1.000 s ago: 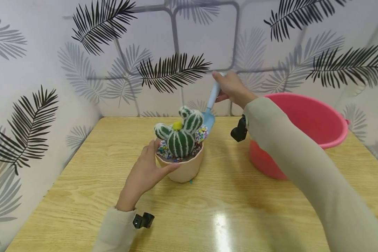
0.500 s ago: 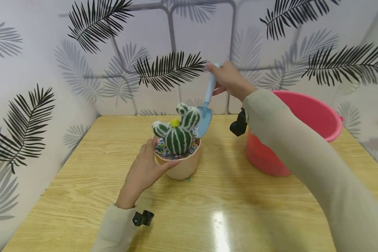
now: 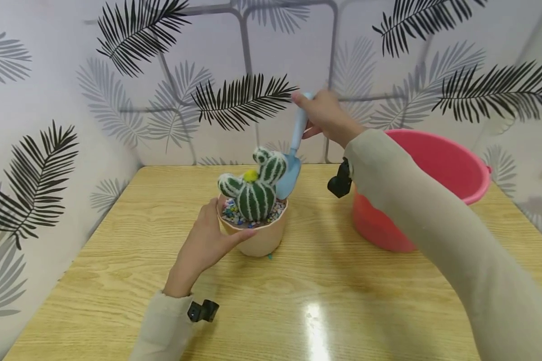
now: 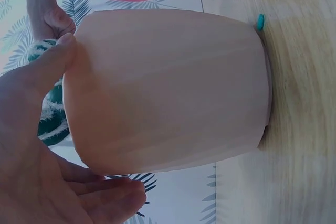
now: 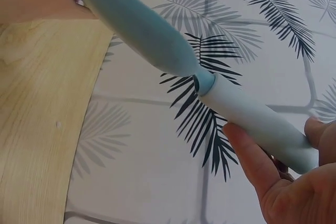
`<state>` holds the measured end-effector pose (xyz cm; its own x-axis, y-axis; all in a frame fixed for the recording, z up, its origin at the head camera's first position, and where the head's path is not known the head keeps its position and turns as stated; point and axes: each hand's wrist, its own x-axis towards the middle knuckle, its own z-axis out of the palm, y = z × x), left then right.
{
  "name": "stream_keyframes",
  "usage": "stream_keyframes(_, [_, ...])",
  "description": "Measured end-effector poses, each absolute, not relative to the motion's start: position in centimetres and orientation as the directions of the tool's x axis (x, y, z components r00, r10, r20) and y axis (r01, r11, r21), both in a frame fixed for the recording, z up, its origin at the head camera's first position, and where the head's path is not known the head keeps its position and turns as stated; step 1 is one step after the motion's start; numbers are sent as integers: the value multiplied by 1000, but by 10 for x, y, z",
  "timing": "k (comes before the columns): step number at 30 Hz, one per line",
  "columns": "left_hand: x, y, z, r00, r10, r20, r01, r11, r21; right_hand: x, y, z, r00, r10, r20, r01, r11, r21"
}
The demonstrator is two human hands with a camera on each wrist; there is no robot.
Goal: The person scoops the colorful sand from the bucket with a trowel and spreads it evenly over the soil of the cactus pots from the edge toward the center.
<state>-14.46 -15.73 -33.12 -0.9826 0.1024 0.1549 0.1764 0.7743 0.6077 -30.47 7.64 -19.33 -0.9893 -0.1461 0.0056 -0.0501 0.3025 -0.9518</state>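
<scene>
A knitted-looking green cactus with white stripes and a yellow tuft [image 3: 254, 198] stands in a pale peach flowerpot [image 3: 263, 239]. Small coloured pebbles [image 3: 233, 214] surround its base. My left hand [image 3: 206, 241] grips the pot at its near left rim, thumb in front and fingers round the left side; the left wrist view shows the pot wall [image 4: 168, 93] between thumb and fingers. With my right hand [image 3: 326, 114] I hold a light blue trowel [image 3: 289, 175] by its pale handle [image 5: 252, 119]. Its blade points down behind the cactus's right side, tip at the pebbles inside the rim.
A large red-pink bucket [image 3: 381, 228] stands on the right, partly behind my right sleeve [image 3: 415, 200]. A small teal bit [image 3: 270, 256] lies at the pot's foot on the wooden table [image 3: 253, 311]. Leaf-patterned wall covering [image 3: 293, 55] rises behind the table.
One second ago coloured pebbles lay on the trowel blade; now its visible face is bare. The blade has tipped steeper and moved lower, toward the pot. My left hand keeps its hold.
</scene>
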Motion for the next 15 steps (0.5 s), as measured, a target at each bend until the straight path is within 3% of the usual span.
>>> stream_keyframes(15, [-140, -158, -329, -980, 90, 176, 180, 772, 610, -308, 86, -187, -993, -120, 7, -43, 300, -953])
